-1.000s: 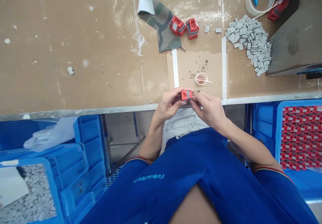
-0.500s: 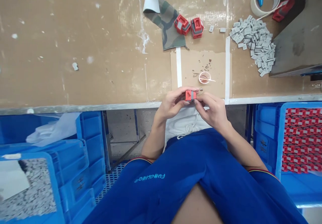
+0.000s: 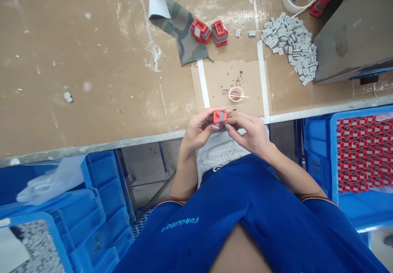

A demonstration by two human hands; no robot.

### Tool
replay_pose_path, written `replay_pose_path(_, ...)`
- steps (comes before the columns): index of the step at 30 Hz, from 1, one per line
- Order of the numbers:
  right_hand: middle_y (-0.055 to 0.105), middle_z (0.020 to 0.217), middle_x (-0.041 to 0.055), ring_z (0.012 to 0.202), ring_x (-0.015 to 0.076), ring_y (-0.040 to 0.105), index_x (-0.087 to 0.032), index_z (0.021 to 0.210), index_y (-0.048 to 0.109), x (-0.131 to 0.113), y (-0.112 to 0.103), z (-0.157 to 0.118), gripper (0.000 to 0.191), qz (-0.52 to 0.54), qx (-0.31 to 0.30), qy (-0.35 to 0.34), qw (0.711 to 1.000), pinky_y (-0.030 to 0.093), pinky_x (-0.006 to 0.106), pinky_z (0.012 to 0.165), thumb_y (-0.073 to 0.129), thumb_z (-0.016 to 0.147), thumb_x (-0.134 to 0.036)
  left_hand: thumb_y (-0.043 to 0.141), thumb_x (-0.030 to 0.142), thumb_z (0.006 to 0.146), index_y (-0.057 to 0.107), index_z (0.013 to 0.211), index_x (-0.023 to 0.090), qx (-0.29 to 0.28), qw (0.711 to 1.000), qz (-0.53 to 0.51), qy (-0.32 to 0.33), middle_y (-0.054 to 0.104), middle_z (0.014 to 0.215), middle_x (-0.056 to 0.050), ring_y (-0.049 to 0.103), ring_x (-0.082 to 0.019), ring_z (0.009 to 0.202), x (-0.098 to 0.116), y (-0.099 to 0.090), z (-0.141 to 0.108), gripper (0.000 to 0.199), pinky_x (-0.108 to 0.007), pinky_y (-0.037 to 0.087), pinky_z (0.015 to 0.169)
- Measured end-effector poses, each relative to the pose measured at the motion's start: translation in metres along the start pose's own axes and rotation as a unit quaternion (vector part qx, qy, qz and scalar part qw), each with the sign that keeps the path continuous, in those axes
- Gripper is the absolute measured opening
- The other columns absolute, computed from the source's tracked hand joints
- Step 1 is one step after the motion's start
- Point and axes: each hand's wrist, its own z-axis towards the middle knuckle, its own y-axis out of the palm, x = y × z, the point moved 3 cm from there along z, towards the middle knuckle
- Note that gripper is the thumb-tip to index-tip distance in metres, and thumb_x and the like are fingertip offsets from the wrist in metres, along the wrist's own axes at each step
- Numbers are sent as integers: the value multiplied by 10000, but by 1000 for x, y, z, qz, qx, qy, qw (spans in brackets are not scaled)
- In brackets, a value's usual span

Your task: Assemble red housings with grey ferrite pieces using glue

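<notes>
At the front edge of the brown-topped desk [image 3: 101, 72], the left hand [image 3: 196, 133] is closed around a small red-and-grey plastic block [image 3: 217, 118]; the right hand [image 3: 250, 133] pinches its right-side end. The step looks like fine fingertip adjustment, calling for a steady left grip and light pressure. Light-blue lettering [image 3: 180, 224] on the blue fabric shirt [image 3: 221, 195] seems to read "FUNGLING".

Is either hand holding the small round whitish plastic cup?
No, the cup stands on the brown cardboard sheet, while the left hand and right hand are at a red-and-grey plastic block.
</notes>
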Motion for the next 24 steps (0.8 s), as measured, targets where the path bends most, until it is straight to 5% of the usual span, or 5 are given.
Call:
replay_pose_path(16,639,708,-12,598,123,565,-219,792,549,-8,-3,13,166,-11,-74,84,994,426,248,610,578,950,-175,743,470,978,701,1334,221,3,1000,-19,13,788,1318,-148,782,-238,1187,-4,-1,1,437,-297,618,967)
replay_pose_path(24,748,855,27,731,156,702,-208,1055,684,-46,-21,5,48,-21,-17,-47,999,556,262,676,682,1011,-227,756,537,945,637,1261,265,13,989,-147,31,747,1391,-173,786,-244,1122,-3,18,-4,433,-375,624,956)
